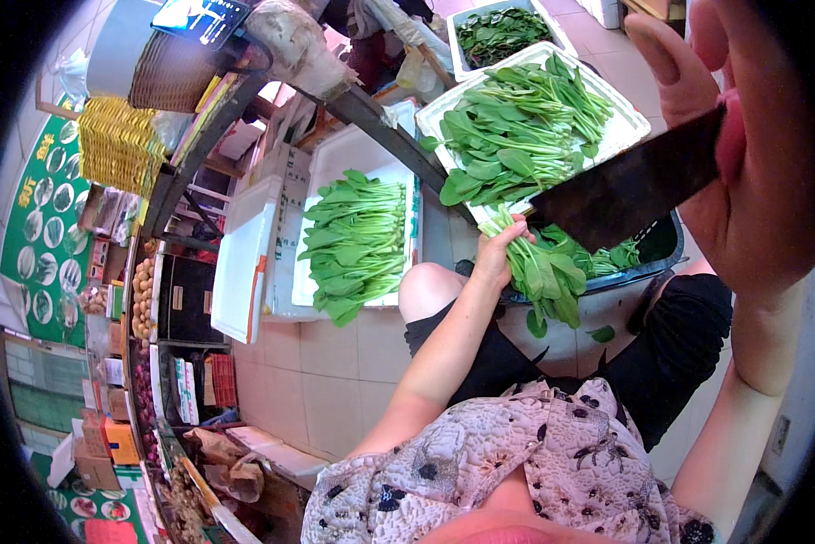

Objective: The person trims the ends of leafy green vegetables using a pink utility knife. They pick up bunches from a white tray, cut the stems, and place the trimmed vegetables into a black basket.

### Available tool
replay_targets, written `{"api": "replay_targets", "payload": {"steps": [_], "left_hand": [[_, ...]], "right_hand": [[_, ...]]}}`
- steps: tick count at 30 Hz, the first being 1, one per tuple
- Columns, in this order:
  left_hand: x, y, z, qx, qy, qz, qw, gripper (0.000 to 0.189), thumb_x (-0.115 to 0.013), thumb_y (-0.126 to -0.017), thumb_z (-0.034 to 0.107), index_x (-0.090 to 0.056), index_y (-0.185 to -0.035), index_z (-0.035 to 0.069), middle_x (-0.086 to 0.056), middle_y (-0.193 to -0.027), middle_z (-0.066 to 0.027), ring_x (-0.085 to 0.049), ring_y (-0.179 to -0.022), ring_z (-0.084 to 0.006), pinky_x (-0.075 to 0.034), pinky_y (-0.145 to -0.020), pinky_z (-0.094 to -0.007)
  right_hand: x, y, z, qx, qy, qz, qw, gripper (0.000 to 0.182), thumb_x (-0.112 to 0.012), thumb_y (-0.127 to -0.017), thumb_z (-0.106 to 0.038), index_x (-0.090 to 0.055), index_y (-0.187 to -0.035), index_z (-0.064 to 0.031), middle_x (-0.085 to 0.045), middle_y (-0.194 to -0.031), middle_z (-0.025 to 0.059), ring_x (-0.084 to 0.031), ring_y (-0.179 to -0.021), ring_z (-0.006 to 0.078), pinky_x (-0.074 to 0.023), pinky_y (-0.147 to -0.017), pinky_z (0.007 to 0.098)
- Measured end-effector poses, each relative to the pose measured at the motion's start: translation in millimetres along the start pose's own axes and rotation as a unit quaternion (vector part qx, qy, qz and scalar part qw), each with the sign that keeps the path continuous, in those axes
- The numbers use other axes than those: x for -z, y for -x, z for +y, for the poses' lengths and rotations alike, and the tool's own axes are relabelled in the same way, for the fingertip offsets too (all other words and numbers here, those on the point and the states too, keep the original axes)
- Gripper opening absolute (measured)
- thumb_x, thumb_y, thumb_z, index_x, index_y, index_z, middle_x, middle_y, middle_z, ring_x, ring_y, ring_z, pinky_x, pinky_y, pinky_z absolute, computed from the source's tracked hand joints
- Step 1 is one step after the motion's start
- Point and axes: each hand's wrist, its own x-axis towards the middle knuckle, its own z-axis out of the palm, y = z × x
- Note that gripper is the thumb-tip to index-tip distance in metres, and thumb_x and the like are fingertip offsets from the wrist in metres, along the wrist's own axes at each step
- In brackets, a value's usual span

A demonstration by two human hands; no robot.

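Note:
My left hand (494, 253) grips a bunch of leafy greens (550, 279) by the stems, with the leaves hanging down and to the right. Raised close to the camera, my right hand (761, 170) holds a dark, broad knife blade (632, 180); its handle is hidden. Below the blade a dark plastic basket (679, 234) contains loose greens (615, 257). Beyond my left hand, a white foam tray (633, 129) bears a heap of greens (516, 129). To the left, bunched greens (360, 238) lie in line in another white foam box (353, 146).
A white container (562, 39) of darker leaves stands at the back. A dark metal frame (360, 112) crosses near the foam boxes. A foam lid (244, 262) stands at left, beside shelves with eggs (142, 299). A lit phone (200, 20) is at upper left. One leaf (602, 334) lies on the floor.

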Motion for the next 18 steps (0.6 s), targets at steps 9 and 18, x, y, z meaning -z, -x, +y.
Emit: {"api": "replay_targets", "payload": {"steps": [9, 18], "left_hand": [[-20, 16, 19, -0.025, -0.035, -0.059, 0.997, 0.021, -0.066, -0.074, 0.006, -0.056, -0.092, 0.000, -0.062, -0.081, -0.0094, -0.062, -0.073, -0.0197, -0.050, -0.068, -0.0309], [-108, 47, 35, -0.259, -0.359, -0.187, 0.877, 0.027, -0.069, -0.065, 0.005, -0.060, -0.090, 0.003, -0.063, -0.082, -0.0043, -0.058, -0.080, -0.0142, -0.046, -0.073, -0.0290]], "right_hand": [[-29, 4, -1, 0.008, 0.007, -0.055, 0.998, 0.049, -0.056, -0.061, 0.012, -0.056, -0.107, -0.0044, -0.057, -0.090, 0.0117, -0.059, -0.083, 0.0262, -0.0479, -0.069, 0.0343], [-125, 94, 4, 0.005, -0.179, -0.255, 0.950, 0.029, -0.055, -0.067, -0.007, -0.055, -0.096, -0.0049, -0.051, -0.079, 0.0103, -0.056, -0.079, 0.0276, -0.0482, -0.065, 0.0360]]}}
